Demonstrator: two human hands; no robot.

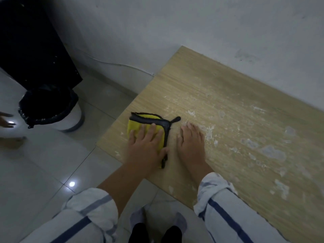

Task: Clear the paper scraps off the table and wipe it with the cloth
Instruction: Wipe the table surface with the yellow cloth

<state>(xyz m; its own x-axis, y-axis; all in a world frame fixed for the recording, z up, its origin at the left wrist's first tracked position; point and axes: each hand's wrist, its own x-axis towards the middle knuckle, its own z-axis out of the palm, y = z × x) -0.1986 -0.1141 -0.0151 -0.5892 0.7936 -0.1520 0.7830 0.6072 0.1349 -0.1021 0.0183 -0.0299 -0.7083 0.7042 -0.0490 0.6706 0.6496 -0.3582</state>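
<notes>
**Left grip flat on the yellow cloth at the table's corner**

The cloth (135, 124) is yellow with a black trimmed border and lies folded into a rough square. A short black loop sticks out from its far right corner. It lies on the wood-grain table (228, 85), near the table's left corner and close to the left edge.

The left grip (145, 142), a bare hand, lies palm down on the cloth with straight, spread fingers. It presses on the cloth and is not clenched around it, and the thumb runs along the black right border. The right grip (192, 142) lies just beside the cloth on its right, apart from it. It too is released, flat on the bare wood and holding nothing.

Both forearms come out of rolled white sleeves with blue stripes, the left sleeve (91, 207) and the right sleeve (220, 204).

Pale whitish patches (271, 151) and flecks cover the tabletop to the right of the right grip. Whether they are residue or bits of paper cannot be told.

On the tiled floor (43, 163) to the left of the table stands a white bin (70, 120) with a black liner. A dark cabinet (35, 41) stands behind the bin, against the grey wall (157, 23). Another person's hand (6, 120) shows at the left edge of the view.
</notes>
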